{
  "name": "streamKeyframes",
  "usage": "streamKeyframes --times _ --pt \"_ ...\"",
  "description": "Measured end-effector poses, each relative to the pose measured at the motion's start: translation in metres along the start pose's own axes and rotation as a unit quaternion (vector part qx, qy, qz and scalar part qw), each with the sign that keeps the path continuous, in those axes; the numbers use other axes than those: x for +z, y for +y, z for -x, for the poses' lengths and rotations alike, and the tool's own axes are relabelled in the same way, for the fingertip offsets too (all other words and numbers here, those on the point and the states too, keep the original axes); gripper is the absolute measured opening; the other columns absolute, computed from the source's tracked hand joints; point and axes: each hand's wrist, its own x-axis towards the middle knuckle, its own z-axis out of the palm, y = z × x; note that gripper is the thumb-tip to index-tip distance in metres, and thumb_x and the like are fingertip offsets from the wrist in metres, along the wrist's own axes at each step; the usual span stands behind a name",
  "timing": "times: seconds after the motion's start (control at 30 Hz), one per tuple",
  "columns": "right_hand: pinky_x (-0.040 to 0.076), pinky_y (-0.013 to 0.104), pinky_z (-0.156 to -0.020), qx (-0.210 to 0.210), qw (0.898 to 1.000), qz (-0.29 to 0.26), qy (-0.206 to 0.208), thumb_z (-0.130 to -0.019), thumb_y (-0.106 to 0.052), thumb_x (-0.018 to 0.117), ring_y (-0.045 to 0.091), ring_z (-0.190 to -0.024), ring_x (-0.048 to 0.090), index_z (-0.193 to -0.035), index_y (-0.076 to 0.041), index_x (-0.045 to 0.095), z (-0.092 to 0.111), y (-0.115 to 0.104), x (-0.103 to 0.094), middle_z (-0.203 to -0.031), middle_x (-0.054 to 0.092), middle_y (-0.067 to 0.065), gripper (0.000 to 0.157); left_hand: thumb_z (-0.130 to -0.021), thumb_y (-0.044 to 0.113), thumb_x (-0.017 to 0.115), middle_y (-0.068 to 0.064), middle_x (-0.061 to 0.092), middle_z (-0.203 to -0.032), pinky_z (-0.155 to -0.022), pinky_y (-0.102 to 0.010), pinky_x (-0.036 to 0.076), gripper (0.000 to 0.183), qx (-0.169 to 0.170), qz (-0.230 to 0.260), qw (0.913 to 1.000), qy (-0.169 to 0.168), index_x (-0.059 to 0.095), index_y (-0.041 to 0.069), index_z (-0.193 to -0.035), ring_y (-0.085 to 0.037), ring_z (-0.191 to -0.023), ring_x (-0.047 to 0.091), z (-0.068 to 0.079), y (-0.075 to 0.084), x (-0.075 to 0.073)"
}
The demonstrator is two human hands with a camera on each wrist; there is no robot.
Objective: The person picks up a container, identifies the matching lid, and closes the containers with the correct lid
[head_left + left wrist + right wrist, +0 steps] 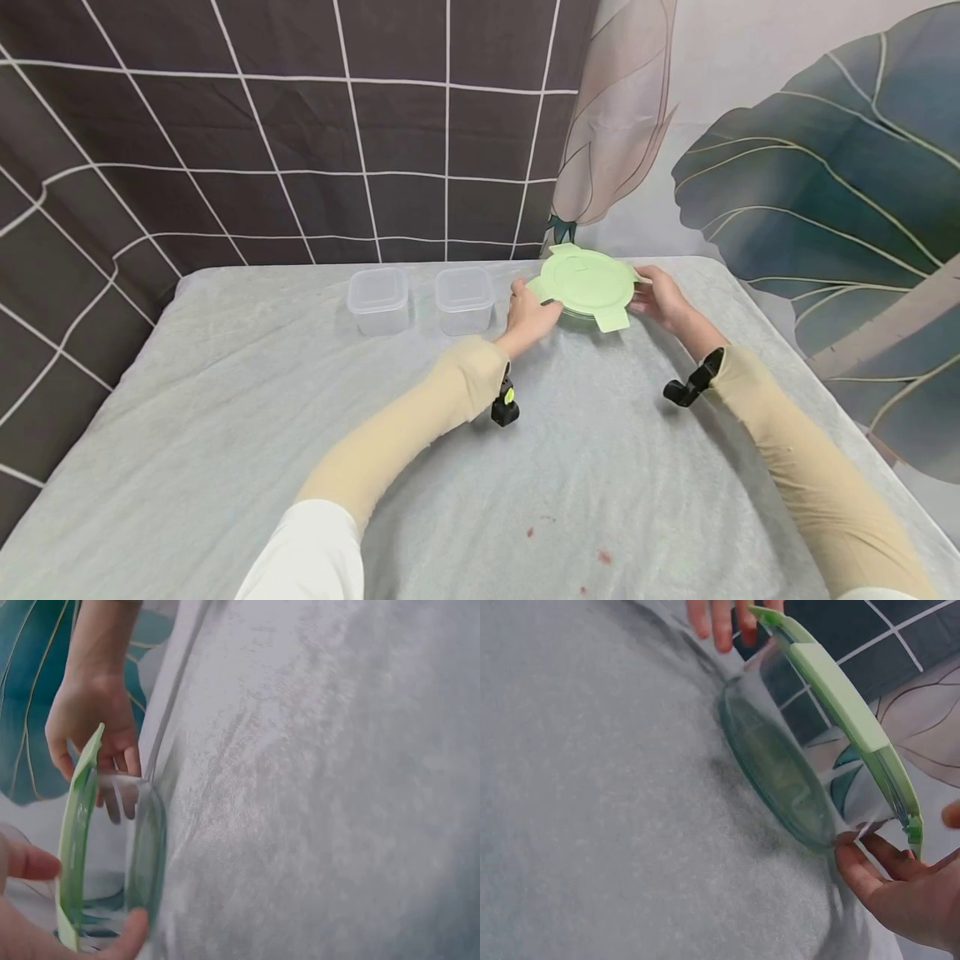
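A round clear glass food container (780, 772) wears a pale green lid (588, 279) at the back right of the table. Flaps jut outward from the lid's rim. At its left side, my left hand (531, 315) holds it; the left wrist view puts one digit at the lid's edge and another low by the glass. From the opposite side, my right hand (663, 300) holds the container, its fingers (862, 874) against the glass near the base and the thumb apart from the lid. The base is close over the cloth, casting a shadow there.
Two square clear plastic tubs (378, 300) with lids stand side by side left of the glass container. Grey cloth (420, 483) covers the table, with a few small reddish marks near the front. A dark gridded curtain (300, 125) hangs behind, close to the back edge.
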Motion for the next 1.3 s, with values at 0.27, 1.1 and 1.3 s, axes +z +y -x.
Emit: streamKeyframes --times 0.27,1.1,1.3 --pt "0.049 0.017 -0.069 0.002 1.000 -0.023 -0.017 -0.098 -0.033 0.029 0.001 -0.078 0.057 -0.123 -0.014 0.036 -0.001 0.000 0.004 -0.085 0.057 -0.012 0.032 -0.078 0.035 0.066 -0.018 0.046 -0.132 -0.104 -0.032 0.038 0.078 -0.021 0.074 0.9970 -0.010 0.021 0.010 -0.138 -0.025 -0.122 0.046 -0.006 -0.002 0.000" --pt "0.050 0.014 -0.069 -0.030 0.994 0.080 0.071 -0.098 -0.030 0.028 -0.005 -0.073 0.055 -0.140 0.005 0.015 0.016 0.008 0.024 -0.095 0.045 -0.007 0.056 -0.079 0.020 0.067 -0.016 0.053 -0.123 -0.077 -0.023 0.054 0.077 -0.034 0.101 0.9941 -0.019 0.022 0.009 -0.140 -0.021 -0.090 0.064 -0.002 -0.005 -0.006" --pt "0.052 0.015 -0.069 -0.048 0.990 0.090 0.103 -0.097 -0.028 0.030 -0.005 -0.070 0.055 -0.133 0.008 0.024 0.026 0.012 0.038 -0.095 0.043 -0.004 0.051 -0.078 0.015 0.065 -0.017 0.053 -0.124 -0.069 -0.021 0.055 0.078 -0.039 0.108 0.9931 -0.025 0.021 0.010 -0.142 -0.020 -0.082 0.066 0.002 -0.008 -0.009"
